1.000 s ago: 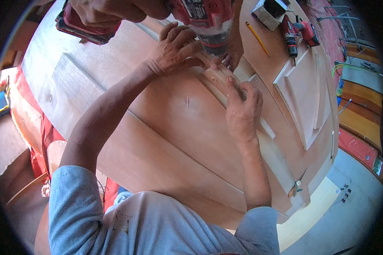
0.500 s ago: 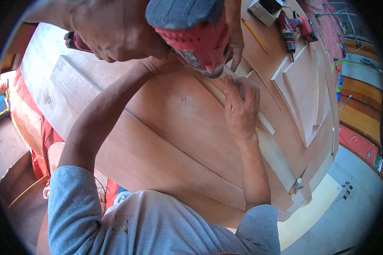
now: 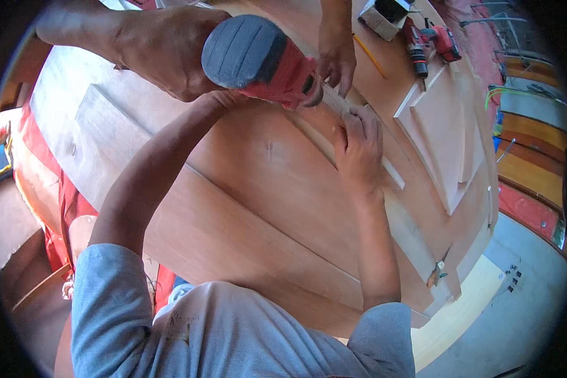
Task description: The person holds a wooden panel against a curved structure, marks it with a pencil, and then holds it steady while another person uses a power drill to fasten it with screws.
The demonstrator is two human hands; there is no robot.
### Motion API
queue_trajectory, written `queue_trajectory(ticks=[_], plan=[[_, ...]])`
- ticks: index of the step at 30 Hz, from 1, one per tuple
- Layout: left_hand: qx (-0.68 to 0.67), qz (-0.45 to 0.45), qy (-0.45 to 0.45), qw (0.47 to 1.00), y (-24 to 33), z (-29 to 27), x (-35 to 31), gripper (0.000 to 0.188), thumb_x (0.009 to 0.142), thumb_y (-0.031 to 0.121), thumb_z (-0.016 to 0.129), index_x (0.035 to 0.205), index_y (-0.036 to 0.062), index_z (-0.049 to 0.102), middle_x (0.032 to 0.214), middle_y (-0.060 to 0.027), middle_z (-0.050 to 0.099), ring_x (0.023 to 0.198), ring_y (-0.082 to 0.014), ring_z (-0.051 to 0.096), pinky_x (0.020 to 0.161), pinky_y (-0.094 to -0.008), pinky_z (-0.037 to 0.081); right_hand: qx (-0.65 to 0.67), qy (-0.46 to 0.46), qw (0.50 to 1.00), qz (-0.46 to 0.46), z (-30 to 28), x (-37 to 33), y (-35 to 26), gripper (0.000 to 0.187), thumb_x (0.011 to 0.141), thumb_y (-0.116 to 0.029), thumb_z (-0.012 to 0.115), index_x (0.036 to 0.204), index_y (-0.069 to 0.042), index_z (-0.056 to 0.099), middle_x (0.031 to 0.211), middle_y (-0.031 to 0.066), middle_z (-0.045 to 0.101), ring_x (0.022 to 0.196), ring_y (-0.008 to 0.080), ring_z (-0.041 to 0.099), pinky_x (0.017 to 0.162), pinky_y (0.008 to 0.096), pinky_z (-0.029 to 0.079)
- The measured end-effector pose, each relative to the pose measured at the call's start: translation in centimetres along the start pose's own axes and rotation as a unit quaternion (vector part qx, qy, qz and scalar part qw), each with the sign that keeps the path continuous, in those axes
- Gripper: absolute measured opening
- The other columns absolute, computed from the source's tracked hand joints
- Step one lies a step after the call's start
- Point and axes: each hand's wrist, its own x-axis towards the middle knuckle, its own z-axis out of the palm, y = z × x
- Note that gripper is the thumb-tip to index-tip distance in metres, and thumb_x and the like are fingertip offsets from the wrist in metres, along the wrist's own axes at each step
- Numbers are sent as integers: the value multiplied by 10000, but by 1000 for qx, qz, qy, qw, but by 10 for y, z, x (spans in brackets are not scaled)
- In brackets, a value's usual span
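Note:
A red and black power tool (image 3: 258, 60) hangs over the plywood panel (image 3: 258, 170), its front end near a narrow wooden strip (image 3: 394, 174). My left hand (image 3: 228, 99) reaches up beneath it from the lower left; its fingers are hidden behind the tool and a co-worker's hand (image 3: 176, 53). My right hand (image 3: 360, 142) is closed on the strip, fingers bent over its edge. Another hand of a co-worker (image 3: 337, 60) presses on the strip just beyond mine. Whose hand grips the tool's handle cannot be seen.
A pencil (image 3: 370, 55) and a red and black cordless drill (image 3: 422, 44) lie at the far right, near an open box (image 3: 384, 17). Plywood offcuts (image 3: 447, 126) lie at the right. A small clamp-like piece (image 3: 438, 274) sits near the lower right edge.
The power tool has swung lower and a little left, showing more of its black back end. The co-worker's hand beside it has shifted. My right hand has stayed on the strip, its fingers slightly moved.

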Motion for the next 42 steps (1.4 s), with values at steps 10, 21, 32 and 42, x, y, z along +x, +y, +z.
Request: queue_trajectory(ticks=[10, 21, 32, 42], plan=[[34, -37, 115, 992, 8, 24, 4, 617, 973, 437, 718, 1472, 115, 552, 1467, -173, 562, 1360, -368, 513, 1131, -495, 405, 49, -39, 996, 58, 13, 21, 57, 489, 896, -172, 749, 1334, 5, 621, 1300, 234, 652, 1244, 438, 587, 1069, 508, 466], [-77, 35, -86, 993, 8, 10, 11, 361, 943, 277, 727, 1271, 131, 693, 1290, -57, 665, 1266, -271, 581, 1103, -445, 432, -88, -130, 986, 53, 0, -32, 79, 993, 722, -441, 912, 1522, -36, 486, 1559, 277, 443, 1432, 455, 425, 1199, 587, 327], [-44, 55, -131, 989, 9, 2, 15, 316, 939, 183, 623, 1219, 142, 763, 1325, -101, 663, 1347, -289, 501, 1158, -454, 381, -26, -78, 992, 93, 11, -23, 76, 894, 691, -465, 910, 1410, -112, 514, 1341, 224, 540, 1276, 441, 496, 1065, 585, 415], [199, 176, -85, 960, -36, 39, 12, 647, 984, 188, 569, 1606, 143, 399, 1550, -151, 524, 1471, -365, 438, 1253, -463, 319, -56, -59, 996, 47, 25, -20, 79, 871, 716, -374, 841, 1451, -77, 481, 1439, 245, 507, 1362, 436, 462, 1098, 592, 406]])
